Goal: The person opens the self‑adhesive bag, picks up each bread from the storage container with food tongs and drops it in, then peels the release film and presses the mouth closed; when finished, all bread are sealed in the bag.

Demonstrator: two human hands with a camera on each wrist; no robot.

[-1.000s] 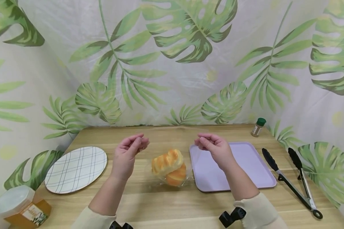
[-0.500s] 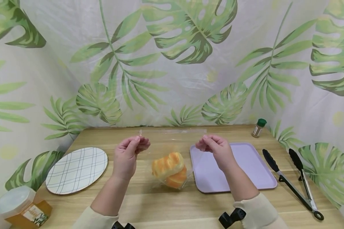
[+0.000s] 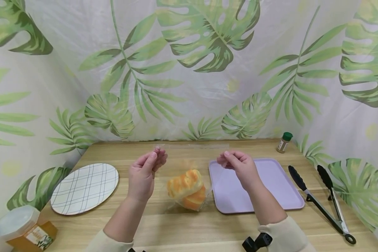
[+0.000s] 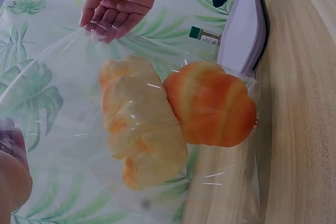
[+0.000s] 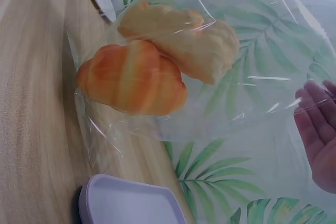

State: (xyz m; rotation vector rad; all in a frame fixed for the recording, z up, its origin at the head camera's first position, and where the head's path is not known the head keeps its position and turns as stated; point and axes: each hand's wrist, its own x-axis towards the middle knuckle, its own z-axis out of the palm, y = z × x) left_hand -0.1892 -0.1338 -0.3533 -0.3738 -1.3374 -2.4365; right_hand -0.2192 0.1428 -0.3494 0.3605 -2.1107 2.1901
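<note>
Between my hands hangs a clear zip bag, its zip strip showing above the fingertips in the head view. Two bread pieces lie low inside: a long pale bread roll and a rounder orange striped one. My left hand pinches the bag near its upper left corner, thumb against curled fingers. On the other side my right hand pinches the upper right edge, in front of the lilac tray. The film is transparent, so its exact edges are hard to see.
A lilac tray lies at the right, with black-tipped tongs beyond it and a green-capped spice jar behind. On the left are a checked oval plate and a lidded amber tub. A leaf-print curtain closes the back.
The bag's zip strip has come into clearer view above the hands. My left hand has shifted slightly right, its fingertips now at the bag's corner. The right hand has barely moved.
</note>
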